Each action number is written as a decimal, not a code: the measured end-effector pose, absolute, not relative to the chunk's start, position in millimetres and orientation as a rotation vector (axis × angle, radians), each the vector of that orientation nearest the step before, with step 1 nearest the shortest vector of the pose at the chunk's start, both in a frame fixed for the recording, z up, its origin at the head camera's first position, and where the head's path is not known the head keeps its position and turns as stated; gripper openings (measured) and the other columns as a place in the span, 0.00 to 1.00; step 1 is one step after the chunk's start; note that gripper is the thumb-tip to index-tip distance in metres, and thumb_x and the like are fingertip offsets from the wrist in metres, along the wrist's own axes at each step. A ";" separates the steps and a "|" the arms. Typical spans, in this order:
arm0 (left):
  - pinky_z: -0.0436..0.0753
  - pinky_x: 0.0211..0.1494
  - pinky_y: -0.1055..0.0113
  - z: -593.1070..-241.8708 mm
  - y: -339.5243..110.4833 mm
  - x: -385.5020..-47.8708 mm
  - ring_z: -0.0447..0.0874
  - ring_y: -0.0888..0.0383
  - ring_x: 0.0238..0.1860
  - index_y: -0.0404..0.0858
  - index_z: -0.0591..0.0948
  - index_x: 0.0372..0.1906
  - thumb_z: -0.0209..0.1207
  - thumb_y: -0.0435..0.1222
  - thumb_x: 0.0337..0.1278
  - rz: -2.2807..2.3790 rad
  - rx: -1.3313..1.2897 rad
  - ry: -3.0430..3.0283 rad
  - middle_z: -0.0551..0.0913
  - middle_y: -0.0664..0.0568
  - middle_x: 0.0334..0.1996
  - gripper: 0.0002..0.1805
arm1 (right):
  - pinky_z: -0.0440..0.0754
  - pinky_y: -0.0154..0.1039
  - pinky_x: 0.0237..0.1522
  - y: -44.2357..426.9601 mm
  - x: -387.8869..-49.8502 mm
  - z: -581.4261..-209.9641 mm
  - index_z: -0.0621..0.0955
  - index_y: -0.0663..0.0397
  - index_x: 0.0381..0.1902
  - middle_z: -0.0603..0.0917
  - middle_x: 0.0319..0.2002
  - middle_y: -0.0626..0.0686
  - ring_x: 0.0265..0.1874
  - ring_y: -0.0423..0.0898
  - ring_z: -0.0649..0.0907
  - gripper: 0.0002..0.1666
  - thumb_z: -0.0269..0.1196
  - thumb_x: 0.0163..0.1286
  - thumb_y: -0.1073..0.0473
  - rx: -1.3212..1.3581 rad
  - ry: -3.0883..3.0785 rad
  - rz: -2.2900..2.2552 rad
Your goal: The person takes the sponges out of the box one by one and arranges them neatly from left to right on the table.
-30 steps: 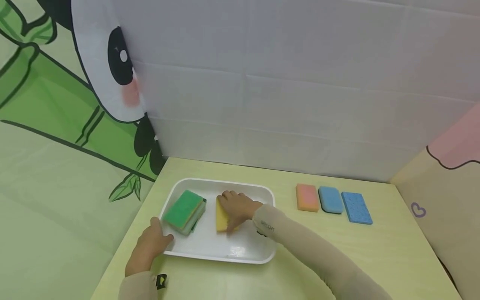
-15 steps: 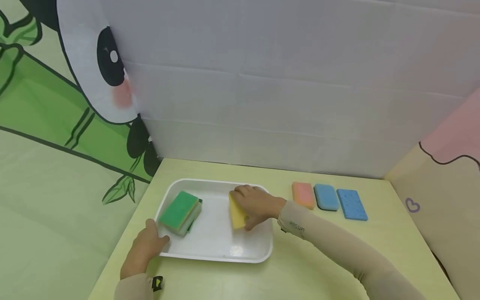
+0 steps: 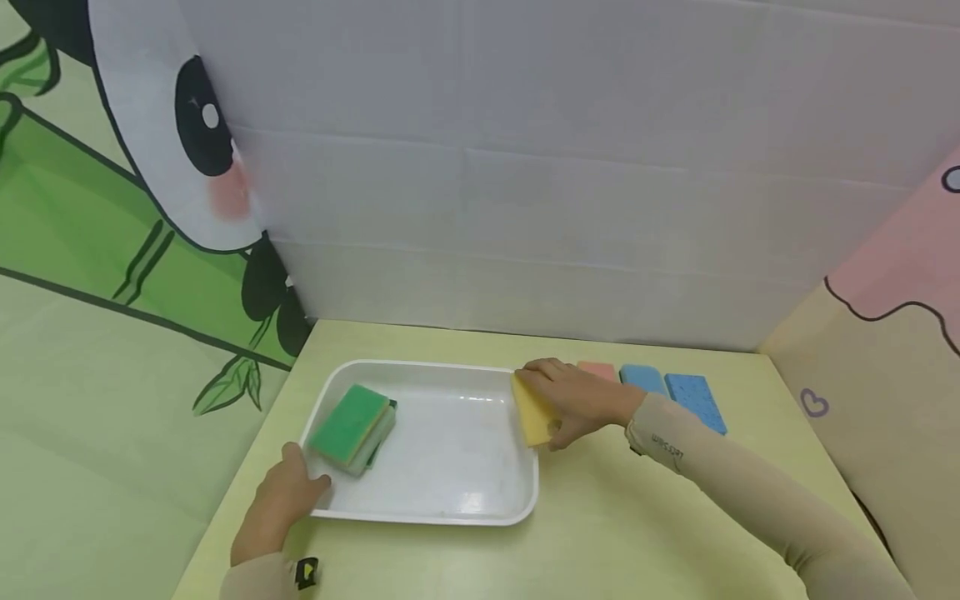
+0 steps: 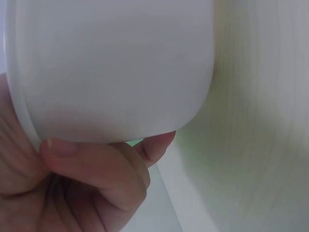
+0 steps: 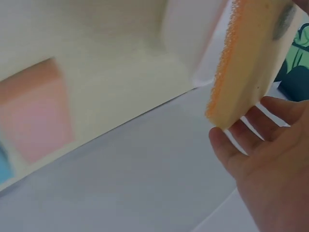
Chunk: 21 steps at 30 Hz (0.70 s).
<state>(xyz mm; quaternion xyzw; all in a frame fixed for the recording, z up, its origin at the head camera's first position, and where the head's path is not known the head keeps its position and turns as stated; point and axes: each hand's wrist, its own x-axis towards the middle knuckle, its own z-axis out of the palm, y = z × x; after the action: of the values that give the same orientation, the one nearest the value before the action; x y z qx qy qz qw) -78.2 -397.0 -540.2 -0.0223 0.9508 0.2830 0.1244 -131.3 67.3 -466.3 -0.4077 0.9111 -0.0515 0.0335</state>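
Observation:
My right hand (image 3: 573, 398) pinches a yellow sponge (image 3: 534, 411) over the right rim of the white tray (image 3: 450, 521). In the right wrist view the fingers of that hand (image 5: 270, 145) hold the sponge (image 5: 253, 58) by its ends, its orange rough face to the left. My left hand (image 3: 281, 492) grips the tray's lower left corner; the left wrist view shows the hand (image 4: 91, 183) with thumb and fingers at the tray wall (image 4: 116, 72). Inside the tray, at the left, green-topped sponges (image 3: 352, 423) lie stacked.
To the right on the table (image 3: 600, 517) lie a pink sponge (image 3: 597, 370), partly behind my right hand, a light blue sponge (image 3: 643, 377) and a darker blue sponge (image 3: 697, 400). A pale cloth wall (image 3: 525, 208) stands behind the table's far edge.
The yellow sponge has travelled rightward with my right hand, from the middle of the tray to above its right rim. My left hand has kept its grip on the tray corner.

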 end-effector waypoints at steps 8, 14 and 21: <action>0.77 0.39 0.42 -538.6 -397.3 -78.5 0.78 0.37 0.36 0.20 0.54 0.52 0.59 0.38 0.60 0.813 -0.062 2.766 0.73 0.22 0.39 0.32 | 0.68 0.54 0.64 128.1 -119.8 -465.0 0.58 0.63 0.75 0.62 0.70 0.61 0.69 0.56 0.64 0.63 0.73 0.47 0.47 -1.121 2.822 -0.235; 0.77 0.40 0.42 -538.2 -398.3 -79.3 0.78 0.36 0.36 0.20 0.54 0.53 0.59 0.39 0.60 0.799 -0.064 2.761 0.73 0.21 0.40 0.33 | 0.72 0.52 0.59 161.1 -109.5 -466.6 0.54 0.61 0.77 0.59 0.72 0.60 0.67 0.56 0.65 0.65 0.76 0.48 0.48 -0.979 2.827 -0.319; 0.77 0.38 0.44 -538.9 -399.5 -80.2 0.77 0.38 0.35 0.20 0.53 0.52 0.59 0.39 0.59 0.791 -0.050 2.760 0.73 0.21 0.39 0.33 | 0.73 0.52 0.57 200.8 -100.1 -470.1 0.55 0.64 0.76 0.60 0.71 0.62 0.66 0.57 0.65 0.65 0.75 0.47 0.50 -0.894 2.875 -0.302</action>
<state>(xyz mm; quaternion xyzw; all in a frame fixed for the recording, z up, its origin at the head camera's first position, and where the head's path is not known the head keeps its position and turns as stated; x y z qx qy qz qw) -80.2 -399.5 -538.9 -0.0174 0.9525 0.2728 0.1345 -100.1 200.8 -470.1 -0.2951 0.9485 -0.0997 0.0577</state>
